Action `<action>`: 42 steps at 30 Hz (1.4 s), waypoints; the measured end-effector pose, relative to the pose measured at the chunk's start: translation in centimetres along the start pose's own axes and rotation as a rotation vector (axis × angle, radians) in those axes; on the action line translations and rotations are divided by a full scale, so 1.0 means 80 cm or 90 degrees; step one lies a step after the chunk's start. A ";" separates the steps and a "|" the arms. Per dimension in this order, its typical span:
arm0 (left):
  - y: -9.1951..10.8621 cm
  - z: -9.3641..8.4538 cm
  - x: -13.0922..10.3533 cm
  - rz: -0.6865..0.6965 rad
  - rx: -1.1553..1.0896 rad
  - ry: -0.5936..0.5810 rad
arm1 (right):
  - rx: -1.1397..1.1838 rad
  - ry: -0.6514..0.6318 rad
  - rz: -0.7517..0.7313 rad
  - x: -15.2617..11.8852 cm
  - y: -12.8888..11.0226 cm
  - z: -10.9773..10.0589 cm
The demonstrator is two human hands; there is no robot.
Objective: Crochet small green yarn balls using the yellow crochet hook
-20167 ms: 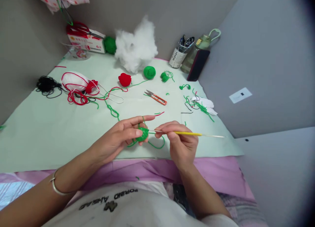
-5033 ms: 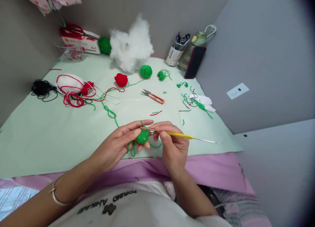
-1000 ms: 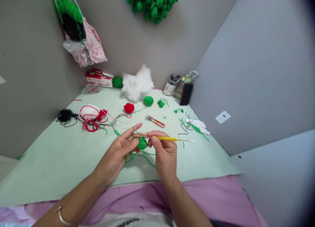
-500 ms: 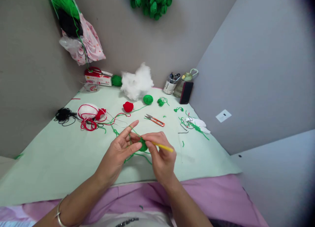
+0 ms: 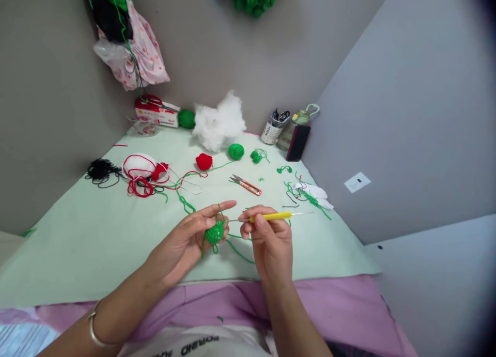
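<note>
Pinched in my left hand (image 5: 189, 237) is a small round green crochet piece (image 5: 214, 233), with green yarn looped over the extended index finger. My right hand (image 5: 271, 241) grips a crochet hook by its yellow handle (image 5: 276, 216); its thin metal shaft points left and reaches the edge of the green piece. A short green loop and a yarn tail hang below the piece. Loose green yarn (image 5: 187, 204) lies on the table behind my left hand and runs back toward a green yarn ball (image 5: 236, 151).
Orange snips (image 5: 248, 185) lie beyond my hands on the pale table (image 5: 96, 253). Around them are a red ball (image 5: 204, 161), white yarn (image 5: 138, 167), black yarn (image 5: 101, 172), white stuffing (image 5: 219, 123), yarn scraps (image 5: 310, 198), a phone (image 5: 298, 143) and a pen cup (image 5: 273, 129).
My hands have moved apart, the left turning to show the green piece and the right shifting right. The hook now lies nearly level, its shaft visible. The view has tilted slightly.
</note>
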State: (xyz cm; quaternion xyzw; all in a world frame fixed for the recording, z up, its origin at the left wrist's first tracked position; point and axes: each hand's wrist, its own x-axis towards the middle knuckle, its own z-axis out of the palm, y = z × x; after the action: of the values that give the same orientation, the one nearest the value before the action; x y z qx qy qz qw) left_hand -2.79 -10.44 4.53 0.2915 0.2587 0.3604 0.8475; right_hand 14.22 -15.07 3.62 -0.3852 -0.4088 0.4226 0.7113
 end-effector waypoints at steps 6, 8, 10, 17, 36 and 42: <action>-0.015 0.009 0.001 0.086 0.093 0.031 | -0.166 -0.014 -0.146 -0.006 0.018 0.007; -0.021 0.012 0.002 0.115 0.105 0.081 | -0.354 -0.024 -0.299 -0.012 0.030 0.005; -0.025 0.012 0.004 0.119 0.086 0.106 | -0.504 -0.053 -0.447 -0.016 0.040 0.001; -0.013 -0.013 0.014 0.024 0.071 0.021 | -0.287 -0.003 -0.256 -0.010 0.021 -0.005; -0.025 0.008 0.011 0.109 0.139 0.082 | -0.247 -0.018 -0.185 -0.004 0.016 -0.009; -0.033 0.013 0.017 0.096 0.067 0.106 | -0.538 -0.061 -0.491 -0.012 0.042 -0.009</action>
State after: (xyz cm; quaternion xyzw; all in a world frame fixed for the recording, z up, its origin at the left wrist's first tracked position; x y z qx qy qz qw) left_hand -0.07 -11.25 3.11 0.3229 0.3243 0.4320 0.7771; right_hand 13.58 -14.93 0.12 -0.4397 -0.6849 -0.0506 0.5788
